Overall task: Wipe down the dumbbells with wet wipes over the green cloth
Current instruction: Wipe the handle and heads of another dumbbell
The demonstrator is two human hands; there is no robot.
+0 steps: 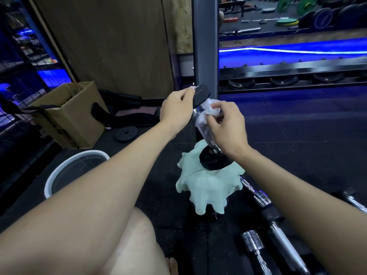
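Left hand point(176, 110) grips the upright dumbbell's point(206, 132) top plate; right hand point(226, 126) pinches a wipe point(210, 108) against its handle, over the cloth point(206, 189).

Occlusions, cut-offs
dumbbell point(206, 133) handle mostly behind right hand point(226, 126); bucket point(59, 173) partly behind forearm; chrome bars point(278, 235) cut off bottom-right.
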